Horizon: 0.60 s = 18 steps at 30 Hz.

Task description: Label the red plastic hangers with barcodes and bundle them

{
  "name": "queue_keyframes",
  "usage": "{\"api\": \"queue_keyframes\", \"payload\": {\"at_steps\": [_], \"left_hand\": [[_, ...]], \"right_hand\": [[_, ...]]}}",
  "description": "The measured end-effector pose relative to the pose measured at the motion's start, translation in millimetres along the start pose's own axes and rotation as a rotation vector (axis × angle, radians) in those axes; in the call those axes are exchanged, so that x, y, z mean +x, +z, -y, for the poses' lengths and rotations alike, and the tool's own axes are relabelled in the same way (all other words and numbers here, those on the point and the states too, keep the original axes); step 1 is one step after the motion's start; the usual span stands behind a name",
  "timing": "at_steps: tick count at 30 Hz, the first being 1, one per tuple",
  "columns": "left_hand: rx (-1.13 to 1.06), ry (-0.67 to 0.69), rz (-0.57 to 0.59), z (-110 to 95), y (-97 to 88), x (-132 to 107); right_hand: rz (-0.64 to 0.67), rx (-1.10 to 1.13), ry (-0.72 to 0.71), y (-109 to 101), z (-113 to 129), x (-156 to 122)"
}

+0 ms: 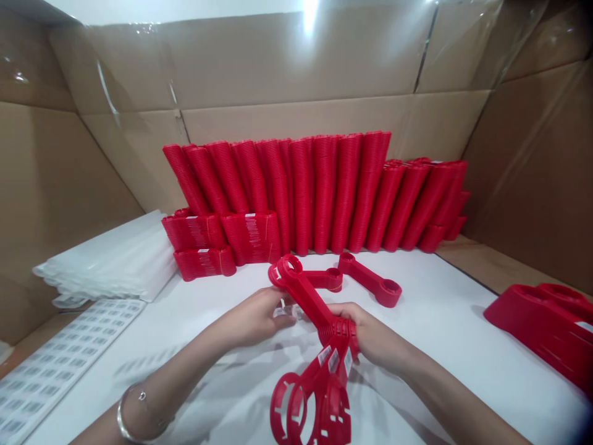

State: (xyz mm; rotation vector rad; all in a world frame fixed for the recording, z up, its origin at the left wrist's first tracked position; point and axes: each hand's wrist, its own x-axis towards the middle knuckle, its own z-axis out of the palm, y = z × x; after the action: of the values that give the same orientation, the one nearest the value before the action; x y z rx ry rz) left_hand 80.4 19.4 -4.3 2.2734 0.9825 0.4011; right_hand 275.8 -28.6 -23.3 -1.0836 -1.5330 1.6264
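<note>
Red pieces (330,334) fan near, gripped by the right hand (376,337), ideally firmly, the left hand (257,316) apparently pinching clear plastic (293,311).

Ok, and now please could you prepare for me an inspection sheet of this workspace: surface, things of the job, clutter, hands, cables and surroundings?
Surface: white tabletop.
Job's things: fanned bunch of red pieces with white labels; clear plastic item, too small to identify.
Clutter: tall red stacks along the back; loose red part beyond the bunch; larger red parts at right; translucent plastic pile and label sheet at left.
Hands: right hand grips the bunch; left hand has its fingers at the clear item, grip unclear.
Cables: nothing seen.
Surroundings: cardboard walls at the back and both sides.
</note>
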Motion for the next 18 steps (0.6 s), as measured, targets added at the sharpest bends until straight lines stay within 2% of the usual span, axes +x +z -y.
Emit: {"api": "queue_keyframes", "payload": {"at_steps": [3, 6, 10, 18], "left_hand": [[-0.007, 0.047, -0.061, -5.9, 2.9, 0.7], [0.004, 0.023, -0.123, -8.0, 6.4, 1.2], [-0.027, 0.02, -0.065, -8.7, 6.6, -0.5], [-0.01, -0.054, -0.037, -4.3, 11.6, -0.8]], "right_hand": [[-0.029, -0.001, 0.023, 2.8, 1.1, 0.2], [-0.044, -0.02, 0.028, 4.9, 0.5, -0.2], [-0.002, -0.02, 0.021, 6.9, -1.7, 0.2], [-0.031, -0.025, 0.051, 7.7, -5.5, 1.4]]}}
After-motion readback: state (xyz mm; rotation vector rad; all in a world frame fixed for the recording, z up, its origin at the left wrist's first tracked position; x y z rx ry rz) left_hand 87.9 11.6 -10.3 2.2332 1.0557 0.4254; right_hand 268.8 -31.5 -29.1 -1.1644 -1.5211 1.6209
